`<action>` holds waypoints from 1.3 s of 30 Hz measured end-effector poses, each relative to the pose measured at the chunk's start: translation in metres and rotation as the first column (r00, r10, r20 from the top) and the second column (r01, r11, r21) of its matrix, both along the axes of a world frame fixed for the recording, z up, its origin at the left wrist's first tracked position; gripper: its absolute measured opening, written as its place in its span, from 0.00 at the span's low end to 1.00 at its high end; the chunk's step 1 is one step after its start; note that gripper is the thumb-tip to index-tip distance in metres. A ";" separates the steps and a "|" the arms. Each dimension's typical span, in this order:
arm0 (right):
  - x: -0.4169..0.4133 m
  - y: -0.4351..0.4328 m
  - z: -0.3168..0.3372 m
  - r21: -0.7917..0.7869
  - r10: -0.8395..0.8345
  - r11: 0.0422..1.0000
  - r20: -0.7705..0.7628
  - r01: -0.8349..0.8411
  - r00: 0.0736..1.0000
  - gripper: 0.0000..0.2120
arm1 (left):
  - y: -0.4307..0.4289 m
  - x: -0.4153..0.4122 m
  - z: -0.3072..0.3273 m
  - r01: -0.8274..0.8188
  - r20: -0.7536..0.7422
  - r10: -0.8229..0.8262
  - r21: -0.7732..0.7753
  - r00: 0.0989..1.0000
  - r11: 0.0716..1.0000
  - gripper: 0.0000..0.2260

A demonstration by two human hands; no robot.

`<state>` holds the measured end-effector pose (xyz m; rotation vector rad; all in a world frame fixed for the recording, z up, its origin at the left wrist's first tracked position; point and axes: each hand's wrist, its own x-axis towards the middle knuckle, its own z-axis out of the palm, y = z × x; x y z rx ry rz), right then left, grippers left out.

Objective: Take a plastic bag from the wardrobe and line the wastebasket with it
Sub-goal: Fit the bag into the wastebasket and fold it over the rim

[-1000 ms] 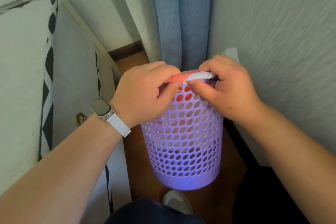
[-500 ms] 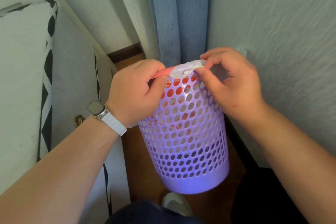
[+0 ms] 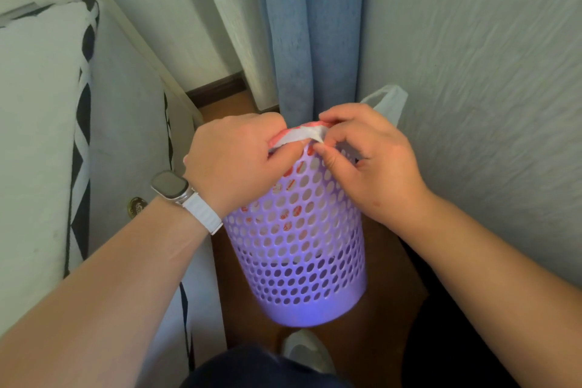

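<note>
A lilac perforated wastebasket [image 3: 302, 261] stands on the wooden floor between a bed and a wall. A white plastic bag with red print [image 3: 299, 135] lies inside it; the print shows through the holes. My left hand [image 3: 233, 161] and my right hand [image 3: 362, 154] both pinch the bag's edge at the near rim, close together. One white bag handle [image 3: 389, 101] sticks up behind my right hand. The basket's opening is hidden by my hands.
A white mattress with black-and-white trim [image 3: 41, 135] fills the left side. A blue curtain [image 3: 311, 25] hangs behind the basket, and a textured wall [image 3: 488, 72] runs along the right. My shoe [image 3: 307, 350] is on the floor just before the basket.
Both hands stay at the rim, working the bag's edge. The white strip now stretches between the two hands, and the bag handle shows behind my right hand.
</note>
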<state>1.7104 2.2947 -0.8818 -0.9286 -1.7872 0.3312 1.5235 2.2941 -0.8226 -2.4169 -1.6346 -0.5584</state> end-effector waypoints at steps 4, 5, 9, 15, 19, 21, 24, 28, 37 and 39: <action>-0.004 -0.002 -0.003 -0.019 -0.006 1.000 -0.008 0.005 1.000 0.05 | -0.002 0.004 0.001 -0.018 0.090 0.023 -0.053 0.996 0.998 0.21; -0.004 -0.002 -0.002 -0.006 -0.011 1.000 -0.017 0.011 1.000 0.05 | -0.003 0.005 0.002 -0.025 0.122 0.032 -0.059 0.992 0.998 0.21; -0.005 -0.006 0.003 0.069 0.007 0.998 -0.032 -0.005 0.999 0.07 | -0.004 0.007 0.004 0.000 0.232 0.020 -0.084 0.972 0.996 0.24; -0.002 -0.005 0.003 0.016 0.068 0.998 -0.082 -0.067 0.994 0.07 | -0.004 0.006 0.005 -0.040 0.129 0.045 -0.040 0.991 0.998 0.26; 0.003 -0.002 0.008 -0.066 0.017 0.997 -0.127 -0.026 0.992 0.08 | -0.004 0.007 0.005 -0.051 0.085 0.049 0.019 0.995 0.999 0.25; 0.007 0.001 0.010 -0.101 -0.025 0.995 -0.084 0.017 0.996 0.13 | -0.005 0.008 0.005 -0.030 0.093 0.027 0.030 0.995 0.999 0.25; 0.010 0.006 0.008 -0.093 -0.066 0.994 -0.021 0.064 0.998 0.14 | -0.004 0.008 0.006 -0.001 0.114 -0.006 0.065 0.994 0.998 0.26; 0.004 0.004 0.008 -0.089 -0.136 0.987 -0.039 0.132 0.990 0.12 | -0.009 0.011 0.002 -0.040 0.053 0.031 0.193 0.998 0.980 0.26; -0.001 -0.003 0.013 -0.098 -0.202 0.976 -0.056 0.196 0.978 0.11 | -0.018 0.023 0.002 0.134 -0.064 -0.118 0.374 0.991 0.918 0.11; 0.001 -0.002 0.016 -0.092 -0.161 0.983 -0.028 0.158 0.987 0.11 | -0.016 0.022 0.004 0.139 -0.043 -0.132 0.332 0.990 0.933 0.12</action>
